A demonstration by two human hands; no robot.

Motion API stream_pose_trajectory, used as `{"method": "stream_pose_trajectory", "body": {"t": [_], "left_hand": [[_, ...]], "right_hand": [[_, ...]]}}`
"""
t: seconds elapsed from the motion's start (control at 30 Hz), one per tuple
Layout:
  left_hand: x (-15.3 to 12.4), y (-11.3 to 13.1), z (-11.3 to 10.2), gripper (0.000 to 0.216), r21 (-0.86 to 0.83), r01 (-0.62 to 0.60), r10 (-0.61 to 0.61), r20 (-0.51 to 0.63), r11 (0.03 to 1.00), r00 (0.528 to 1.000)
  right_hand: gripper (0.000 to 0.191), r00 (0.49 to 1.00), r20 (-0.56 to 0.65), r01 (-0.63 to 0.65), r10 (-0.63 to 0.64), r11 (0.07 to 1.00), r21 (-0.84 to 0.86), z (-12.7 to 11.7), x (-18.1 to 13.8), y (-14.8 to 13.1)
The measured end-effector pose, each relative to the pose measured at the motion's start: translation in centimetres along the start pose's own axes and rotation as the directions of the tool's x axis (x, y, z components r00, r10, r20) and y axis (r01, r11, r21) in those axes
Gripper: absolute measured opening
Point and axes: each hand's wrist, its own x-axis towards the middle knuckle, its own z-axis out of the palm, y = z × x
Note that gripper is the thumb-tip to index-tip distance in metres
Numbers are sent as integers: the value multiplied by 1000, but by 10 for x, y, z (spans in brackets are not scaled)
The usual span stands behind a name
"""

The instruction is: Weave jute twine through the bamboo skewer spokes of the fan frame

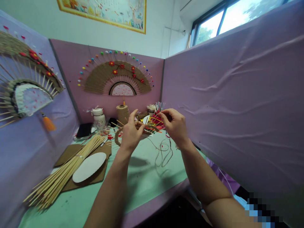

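Observation:
My left hand is closed on a half-made stick fan, thumb and fingers gripping its middle above the table. Thin wooden sticks radiate from the fan, and a band of brown twine curves around its inner edge. My right hand pinches with thumb and forefinger at the fan's right side, by the stick ends. It appears to hold the jute twine, whose loose loops hang below onto the table; the fingertips are too small to show the strand clearly. Part of the fan is hidden behind my left hand.
A bundle of wooden sticks and a white oval card lie on brown cardboard at left. Behind stand a twine spool, a white jar and a black phone. A finished fan hangs on the pink partition.

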Motion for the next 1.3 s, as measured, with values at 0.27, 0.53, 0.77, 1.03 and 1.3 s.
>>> {"method": "stream_pose_trajectory", "body": {"t": [0.27, 0.53, 0.77, 1.03, 1.3], "left_hand": [[1, 0, -2, 62, -81, 25, -28, -46, 996, 999], [6, 2, -10, 61, -348, 163, -197, -63, 923, 978], [7, 6, -12, 69, -452, 242, -263, 18, 858, 965], [7, 6, -9, 45, -357, 261, -284, -13, 897, 959], [0, 8, -2, 75, -90, -68, 34, -328, 994, 944]], "right_hand": [[16, 985, 37, -170, 169, 985, 32, 1, -18, 11], [20, 950, 157, -297, 272, 940, 170, 17, -51, 16], [27, 896, 176, -443, 407, 823, 355, 19, -55, 18], [30, 888, 225, -459, 400, 791, 405, 21, -54, 15], [27, 893, 186, -447, 410, 752, 485, 34, -41, 8]]}}
